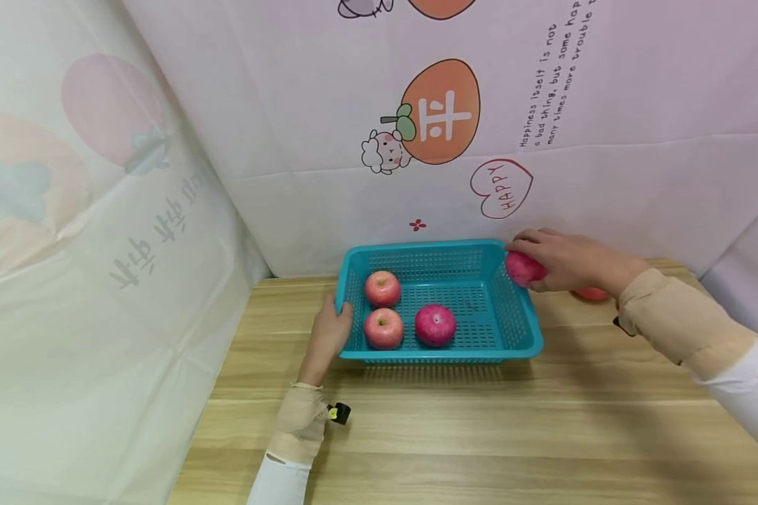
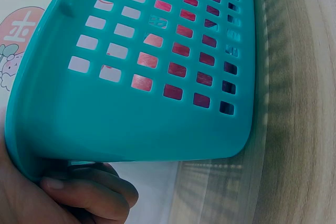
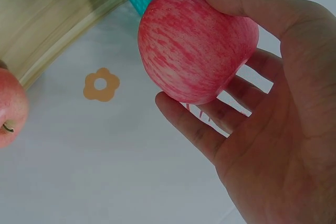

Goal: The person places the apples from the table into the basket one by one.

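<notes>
A turquoise plastic basket point(image 1: 429, 355) stands on the wooden table, two light red apples point(image 1: 383, 328) at its left and a deep pink apple point(image 1: 435, 327) near its middle. My left hand point(image 1: 330, 330) grips the basket's left rim; in the left wrist view, curled fingers point(image 2: 100, 192) show beneath that rim. Over at the basket's right rim, my right hand point(image 1: 562, 261) holds another deep pink apple point(image 1: 523, 268). The right wrist view shows the thumb on one side of this streaked apple point(image 3: 197, 45) and fingers on the other.
Partly hidden by the right wrist, one more red apple point(image 1: 591, 294) lies on the table right of the basket. A printed white cloth point(image 1: 328, 189) hangs behind the table point(image 1: 429, 442), and another cloth point(image 1: 101, 351) hangs along the left side.
</notes>
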A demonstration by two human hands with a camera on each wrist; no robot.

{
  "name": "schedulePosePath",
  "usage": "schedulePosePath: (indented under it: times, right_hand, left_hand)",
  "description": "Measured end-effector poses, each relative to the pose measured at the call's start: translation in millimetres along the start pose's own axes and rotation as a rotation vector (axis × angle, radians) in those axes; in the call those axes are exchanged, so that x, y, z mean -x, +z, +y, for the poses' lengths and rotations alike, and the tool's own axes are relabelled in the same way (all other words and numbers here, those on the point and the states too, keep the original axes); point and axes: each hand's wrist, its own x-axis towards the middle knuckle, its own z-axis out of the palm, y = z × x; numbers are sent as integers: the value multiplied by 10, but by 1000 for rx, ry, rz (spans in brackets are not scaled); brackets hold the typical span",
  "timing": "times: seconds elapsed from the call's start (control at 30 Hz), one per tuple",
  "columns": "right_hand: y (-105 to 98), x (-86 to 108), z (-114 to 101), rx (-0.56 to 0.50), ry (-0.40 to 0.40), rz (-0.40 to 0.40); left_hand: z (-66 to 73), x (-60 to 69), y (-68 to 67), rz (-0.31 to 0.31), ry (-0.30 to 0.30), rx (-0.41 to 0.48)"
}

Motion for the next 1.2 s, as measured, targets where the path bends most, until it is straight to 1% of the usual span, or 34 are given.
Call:
schedulePosePath:
  times: [0.27, 0.57, 0.97, 1.2]
  right_hand:
    - [-5, -45, -34, 2, -12, 11]
    - [-18, -107, -115, 15, -17, -16]
    - [7, -193, -159, 7, -16, -29]
    - [9, -230, -177, 4, -34, -37]
  left_hand:
    - [4, -2, 5, 3, -6, -4]
    - [-18, -18, 10, -10, -4, 18]
    - [-21, -19, 12, 4, 5, 26]
    - [-22, -21, 13, 2, 3, 19]
